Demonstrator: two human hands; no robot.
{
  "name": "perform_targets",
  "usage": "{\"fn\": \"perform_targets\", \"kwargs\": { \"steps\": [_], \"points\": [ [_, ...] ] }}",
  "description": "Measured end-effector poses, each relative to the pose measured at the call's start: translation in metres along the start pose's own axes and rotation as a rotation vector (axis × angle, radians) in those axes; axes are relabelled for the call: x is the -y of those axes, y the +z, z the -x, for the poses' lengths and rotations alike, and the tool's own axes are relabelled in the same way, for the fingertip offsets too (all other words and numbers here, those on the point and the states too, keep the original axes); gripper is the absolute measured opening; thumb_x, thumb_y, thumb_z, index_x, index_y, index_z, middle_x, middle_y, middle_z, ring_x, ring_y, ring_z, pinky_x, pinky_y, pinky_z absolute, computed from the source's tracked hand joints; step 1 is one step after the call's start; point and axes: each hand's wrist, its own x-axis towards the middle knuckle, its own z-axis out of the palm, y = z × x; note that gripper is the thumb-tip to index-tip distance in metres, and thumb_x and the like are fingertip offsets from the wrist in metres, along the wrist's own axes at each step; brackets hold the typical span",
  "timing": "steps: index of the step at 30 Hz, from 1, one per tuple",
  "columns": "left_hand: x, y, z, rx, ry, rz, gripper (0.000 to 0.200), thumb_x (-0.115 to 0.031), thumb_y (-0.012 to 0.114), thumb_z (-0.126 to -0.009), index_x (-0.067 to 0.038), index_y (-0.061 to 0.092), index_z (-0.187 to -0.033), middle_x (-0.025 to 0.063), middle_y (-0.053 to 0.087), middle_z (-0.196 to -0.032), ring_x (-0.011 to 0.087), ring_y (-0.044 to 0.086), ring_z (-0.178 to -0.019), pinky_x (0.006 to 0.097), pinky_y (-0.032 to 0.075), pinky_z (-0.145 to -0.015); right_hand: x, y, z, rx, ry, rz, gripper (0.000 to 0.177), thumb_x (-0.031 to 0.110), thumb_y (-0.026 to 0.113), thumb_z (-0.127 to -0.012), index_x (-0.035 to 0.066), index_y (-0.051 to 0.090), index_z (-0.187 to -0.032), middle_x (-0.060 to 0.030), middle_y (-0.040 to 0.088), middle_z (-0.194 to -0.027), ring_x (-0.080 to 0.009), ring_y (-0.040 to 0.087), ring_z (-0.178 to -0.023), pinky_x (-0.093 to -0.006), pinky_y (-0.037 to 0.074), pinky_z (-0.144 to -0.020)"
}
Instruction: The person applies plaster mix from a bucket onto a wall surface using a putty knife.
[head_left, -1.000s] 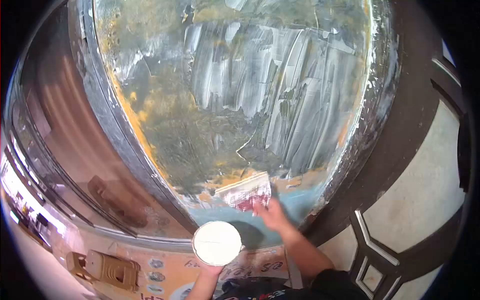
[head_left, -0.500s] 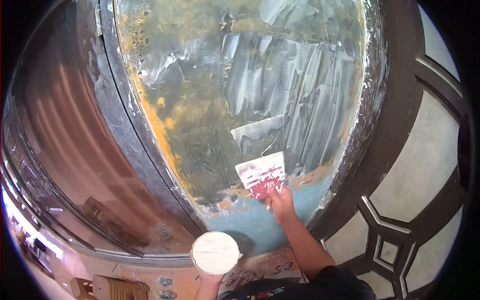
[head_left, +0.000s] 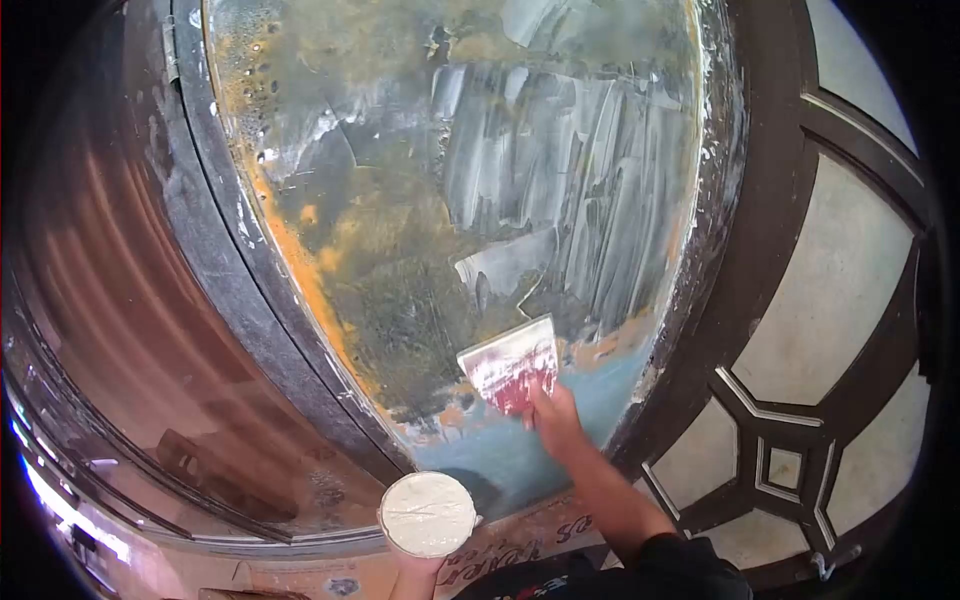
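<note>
My right hand (head_left: 556, 418) grips a wide putty knife (head_left: 512, 366) with a red, white-smeared body, its broad edge up against the lower part of a painted wall panel (head_left: 400, 230). White streaks cover the right half of the panel, and a pale patch (head_left: 508, 268) lies just above the knife. Low in the view, my left hand (head_left: 418, 566) holds up a round container of off-white paste (head_left: 428, 512). The container hides most of that hand's fingers.
A dark door with pale panels (head_left: 820, 290) stands at the right. On the left, a dark frame (head_left: 235, 250) borders reddish-brown glass (head_left: 130, 290). Printed cardboard (head_left: 530, 545) lies on the floor below the wall.
The putty knife and my right hand have shifted slightly left and down. The pale patch above the knife now looks more spread out. The camera view has shifted slightly.
</note>
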Motion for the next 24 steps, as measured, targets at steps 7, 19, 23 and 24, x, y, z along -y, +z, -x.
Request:
{"fn": "perform_targets", "kwargs": {
  "steps": [7,19,23,24],
  "points": [
    [0.009,-0.009,-0.005,0.062,0.053,-0.178,0.083,-0.075,0.042,-0.088,-0.021,0.041,-0.151,0.0128,0.041,-0.156,0.0457,0.04,-0.139,0.0786,0.025,-0.109,0.082,0.033,-0.075,-0.045,-0.201,-0.106,0.028,0.029,0.053,-0.106,0.003,0.062,-0.101,-0.0017,0.066,-0.083,-0.0075,0.051,-0.057,-0.0256,0.041,-0.053],
    [0.022,-0.03,0.002,0.01,0.194,-0.666,0.081,-0.073,0.042,-0.091,-0.018,0.043,-0.15,0.0122,0.041,-0.156,0.0438,0.041,-0.14,0.0737,0.027,-0.112,0.11,0.043,-0.074,0.015,-0.204,-0.094,0.028,0.029,0.053,-0.106,0.002,0.062,-0.102,-0.0032,0.068,-0.082,-0.0084,0.054,-0.058,-0.0259,0.043,-0.055],
    [0.035,-0.03,0.001,0.019,0.268,-0.696,0.082,-0.073,0.037,-0.093,-0.016,0.041,-0.152,0.0151,0.043,-0.155,0.0435,0.04,-0.14,0.0667,0.031,-0.114,0.06,0.021,-0.063,-0.064,-0.113,0.002,0.029,0.03,0.056,-0.105,0.003,0.063,-0.1,-0.005,0.068,-0.085,-0.0083,0.054,-0.057,-0.0251,0.043,-0.05],
    [0.036,-0.027,-0.001,0.033,0.276,-0.696,0.082,-0.073,0.037,-0.093,-0.016,0.041,-0.152,0.0151,0.043,-0.155,0.0435,0.04,-0.14,0.0667,0.031,-0.114,0.032,0.011,-0.053,-0.084,-0.095,0.008,0.028,0.029,0.056,-0.105,0.003,0.063,-0.101,-0.0047,0.068,-0.085,-0.0075,0.054,-0.058,-0.0247,0.042,-0.049]
  ]
}}
